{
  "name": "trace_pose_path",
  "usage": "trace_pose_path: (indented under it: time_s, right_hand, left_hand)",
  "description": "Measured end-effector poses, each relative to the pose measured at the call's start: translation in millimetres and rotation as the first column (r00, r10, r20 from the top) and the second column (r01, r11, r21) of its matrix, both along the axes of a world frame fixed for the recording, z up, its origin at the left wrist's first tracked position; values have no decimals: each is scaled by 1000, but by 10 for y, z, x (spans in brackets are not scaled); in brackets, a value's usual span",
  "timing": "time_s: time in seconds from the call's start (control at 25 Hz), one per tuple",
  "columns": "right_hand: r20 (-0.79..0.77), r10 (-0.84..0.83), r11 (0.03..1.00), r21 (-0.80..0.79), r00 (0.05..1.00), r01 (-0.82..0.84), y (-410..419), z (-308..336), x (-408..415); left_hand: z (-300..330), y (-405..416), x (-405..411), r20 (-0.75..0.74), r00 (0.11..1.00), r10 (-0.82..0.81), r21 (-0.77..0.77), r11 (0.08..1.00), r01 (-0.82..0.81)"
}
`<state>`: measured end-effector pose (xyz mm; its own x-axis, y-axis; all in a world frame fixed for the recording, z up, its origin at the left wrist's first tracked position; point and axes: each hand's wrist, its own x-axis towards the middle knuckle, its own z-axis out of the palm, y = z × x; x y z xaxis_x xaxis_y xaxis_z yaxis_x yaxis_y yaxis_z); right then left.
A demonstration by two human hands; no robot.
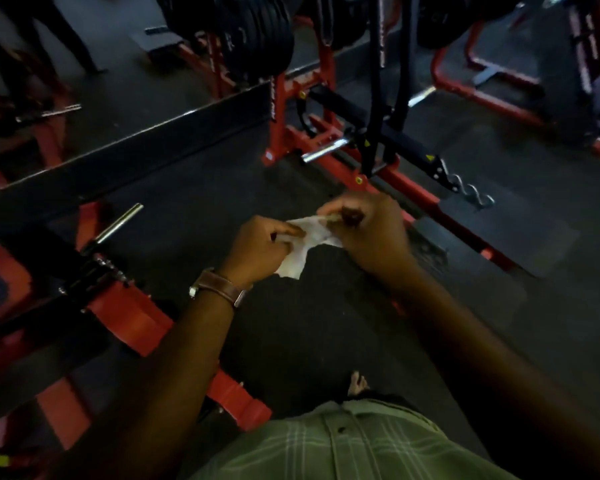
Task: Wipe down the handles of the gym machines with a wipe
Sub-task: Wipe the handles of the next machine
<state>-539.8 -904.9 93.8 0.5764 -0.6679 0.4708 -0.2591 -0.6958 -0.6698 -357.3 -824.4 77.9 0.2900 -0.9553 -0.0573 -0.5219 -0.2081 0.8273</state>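
A crumpled white wipe (307,245) is stretched between both my hands at chest height over the dark floor. My left hand (260,247), with a brown watch strap on the wrist, pinches its left side. My right hand (364,230) pinches its upper right corner, fingers curled. A red and black gym machine (343,133) stands ahead, with a chrome bar end (323,152) sticking out toward me. Another red machine (118,306) sits at my left with a chrome peg (118,223).
Black weight plates (253,32) hang on the rack at the back. A low mirror (84,109) runs along the left wall. A red frame (482,84) stands at the far right. Dark rubber floor (361,323) lies between the machines.
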Motion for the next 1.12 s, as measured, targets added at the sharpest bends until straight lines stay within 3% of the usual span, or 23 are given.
trace_pose_path:
  time_s: [0.04,0.08,0.12,0.16,0.2,0.32,0.4,0.44,0.48,0.52,0.56,0.6,0.64,0.88,1.0,1.12]
  right_hand:
    - [2,68,988,-139,998,-67,-156,-48,91]
    - [-32,126,961,-244,991,-130,-293,-98,194]
    - [-90,177,931,-308,980,-197,-412,-145,309]
    - [-138,233,904,-334,963,-267,-536,-176,416]
    - [-140,285,884,-344,948,-316,-652,-178,503]
    - [110,335,931,-190,936,-311,-1065,-133,852]
    - [217,157,979,92,964,-180,-1319,-95,1237]
    - [206,92,931,330,974,-157,-1406,-48,1472]
    - [190,103,778,595,976,-198,-1467,8,1732]
    - [229,165,556,782,959,-282,-1515,29,1999]
    - [324,228,314,868,918,-384,-1555,27,2241]
    - [415,269,137,877,869,-461,-1570,35,2464]
    - [470,287,29,866,834,-498,-1578,38,2730]
    - [337,136,-146,937,932,-318,-1490,147,4448]
    - [330,158,-265,922,930,-282,-1413,204,5227]
    - [315,229,-293,924,921,-244,-1274,242,5937]
  left_hand:
    - [75,-183,-9,-266,953,146,35,989,-142]
    - [167,-347,-22,-529,810,252,83,966,-246]
    - [240,-493,2,-684,659,314,115,938,-328]
    - [262,-626,73,-744,566,354,130,908,-398]
    - [280,-724,141,-761,530,374,131,889,-439]
    - [265,-911,438,-702,622,347,29,887,-461]
    - [208,-997,757,-669,656,349,-13,877,-480]
    - [174,-1041,947,-666,657,353,-36,865,-501]
    - [135,-1079,1146,-669,657,347,-65,854,-517]
    - [100,-1109,1351,-671,658,342,-87,845,-528]
    - [83,-1134,1544,-667,660,346,-102,835,-541]
    - [71,-1151,1732,-657,662,360,-114,821,-559]
    - [72,-1164,1965,-642,661,388,-126,797,-590]
    - [223,-1003,3409,-589,533,608,-163,557,-815]
    - [263,-815,4052,-649,325,688,-106,341,-934]
    - [285,-616,4590,-727,156,669,-43,182,-982]
